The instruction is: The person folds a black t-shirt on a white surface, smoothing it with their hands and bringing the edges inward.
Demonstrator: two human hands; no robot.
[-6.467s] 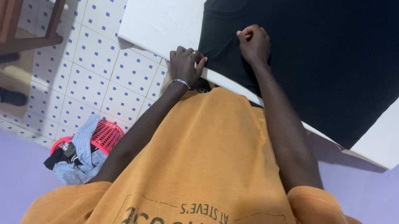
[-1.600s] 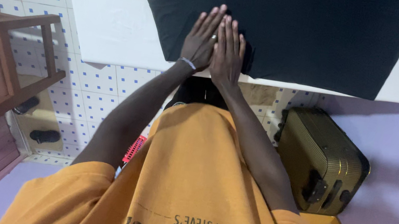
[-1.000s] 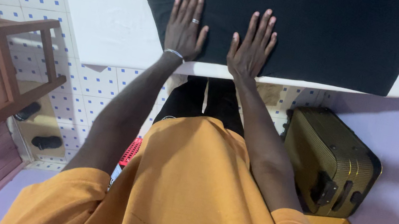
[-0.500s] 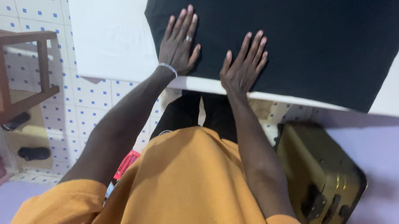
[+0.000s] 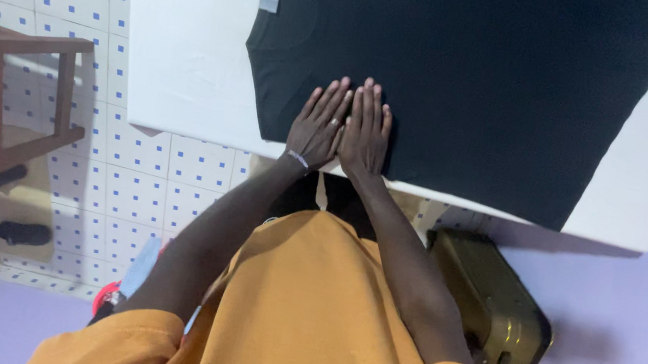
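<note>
- Hands side by side: left hand (image 5: pixel 318 126) and right hand (image 5: pixel 366 131) flat on the black T-shirt (image 5: pixel 479 77), index-finger edges touching or nearly so, fingertips pointing away from the body.
- Grip: none closed on anything; both palms open and pressed down on the cloth, fingers straight and close together, no fabric pinched or lifted.
- Ring on a left finger, thin bracelet (image 5: pixel 298 158) at the left wrist.
- Shirt relative to the hands: spread flat directly under them and running mostly ahead and off to the right; long axis across the view, neckline (image 5: pixel 285 16) with its small grey label ahead and to the left of the left hand, hem end far out to the right.
- Near edge of the shirt just behind the heels of both palms, along the near edge of the white table (image 5: pixel 182 38).
- Nearer hand: left closer to the collar end, right closer to the body and hem end; both equally on the cloth.
- Small white print on the chest ahead of the fingertips, apart from them.
- Below the table on the right side: olive-gold hard suitcase (image 5: pixel 494 309), well apart from the hands.
- Off to the left: brown wooden stand (image 5: pixel 16 99) on the tiled floor.
</note>
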